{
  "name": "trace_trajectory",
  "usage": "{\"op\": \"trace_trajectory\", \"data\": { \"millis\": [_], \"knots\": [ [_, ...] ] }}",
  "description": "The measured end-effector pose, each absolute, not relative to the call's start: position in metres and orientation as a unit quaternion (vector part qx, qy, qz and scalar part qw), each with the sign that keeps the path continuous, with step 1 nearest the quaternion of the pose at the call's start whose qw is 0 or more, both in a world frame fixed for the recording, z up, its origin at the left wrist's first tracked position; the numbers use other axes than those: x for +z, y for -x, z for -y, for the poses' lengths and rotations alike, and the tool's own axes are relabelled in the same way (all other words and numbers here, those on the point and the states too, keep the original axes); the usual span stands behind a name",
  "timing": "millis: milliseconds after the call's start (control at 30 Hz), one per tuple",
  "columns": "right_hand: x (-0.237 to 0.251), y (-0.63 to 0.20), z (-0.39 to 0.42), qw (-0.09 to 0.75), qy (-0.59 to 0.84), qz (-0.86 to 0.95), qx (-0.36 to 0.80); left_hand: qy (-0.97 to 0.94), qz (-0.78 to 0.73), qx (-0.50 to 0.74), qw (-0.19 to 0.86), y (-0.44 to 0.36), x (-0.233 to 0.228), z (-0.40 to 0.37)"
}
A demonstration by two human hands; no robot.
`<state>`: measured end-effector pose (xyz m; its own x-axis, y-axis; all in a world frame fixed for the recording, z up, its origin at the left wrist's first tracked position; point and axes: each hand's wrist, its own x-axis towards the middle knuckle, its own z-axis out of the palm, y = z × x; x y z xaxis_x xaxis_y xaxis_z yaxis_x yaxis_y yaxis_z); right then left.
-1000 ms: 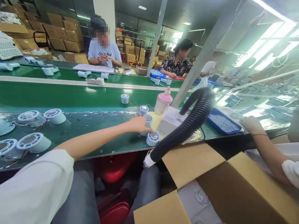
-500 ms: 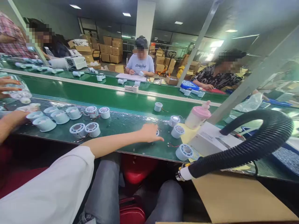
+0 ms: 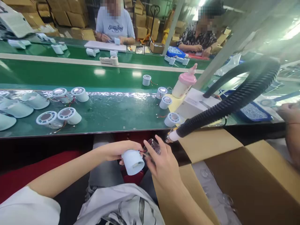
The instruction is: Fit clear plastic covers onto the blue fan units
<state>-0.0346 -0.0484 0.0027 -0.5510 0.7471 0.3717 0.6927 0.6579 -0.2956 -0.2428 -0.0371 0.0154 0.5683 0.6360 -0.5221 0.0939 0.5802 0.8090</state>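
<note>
1. The green surface (image 3: 105, 115) in front of the person has many white round parts on it. Two of them (image 3: 58, 116) lie side by side on the left, and three more (image 3: 166, 102) sit near the right end.
2. A pink-topped bottle (image 3: 184, 82) stands next to a white box (image 3: 197, 104) on the right.
3. A black bendy hose (image 3: 229, 101) runs across the white box, and its white tip hangs just above the right hand.
4. An open cardboard box (image 3: 234, 175) fills the low right side, touching the right arm.
5. Another person's hand (image 3: 289, 111) is at the far right edge.
6. The hands are below the front edge of the surface, over the lap. There is open room to the left of them.
7. The left hand (image 3: 117, 150) has its fingers wrapped around a white cup-shaped part (image 3: 133, 162). It is smooth, round and tipped on its side.
8. The right hand (image 3: 164, 162) pinches a small clear piece (image 3: 154, 146), just beside the white part. Thin red wires show between them.
</note>
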Motion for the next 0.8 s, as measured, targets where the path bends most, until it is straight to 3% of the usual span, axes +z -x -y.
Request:
{"op": "trace_trajectory", "data": {
  "millis": [100,200,267,567,733,800],
  "knots": [
    [0.008,0.031,0.046,0.193,0.413,0.866,0.205,-0.607,-0.457,0.165,0.629,0.239,0.024,0.041],
    [0.013,0.025,0.048,0.206,0.395,0.812,0.378,-0.723,-0.476,0.216,0.451,0.235,0.033,0.045],
    [0.019,0.023,0.049,0.233,0.403,0.769,0.438,-0.730,-0.480,0.250,0.417,0.233,0.033,0.049],
    [0.020,0.015,0.045,0.339,0.467,0.609,0.544,-0.761,-0.422,0.288,0.400,0.229,-0.003,0.052],
    [0.014,0.008,0.039,0.378,0.455,0.502,0.631,-0.654,-0.385,0.286,0.585,0.223,-0.001,0.055],
    [0.016,0.005,0.040,0.371,0.422,0.538,0.629,-0.590,-0.384,0.299,0.645,0.222,0.002,0.057]
  ]
}}
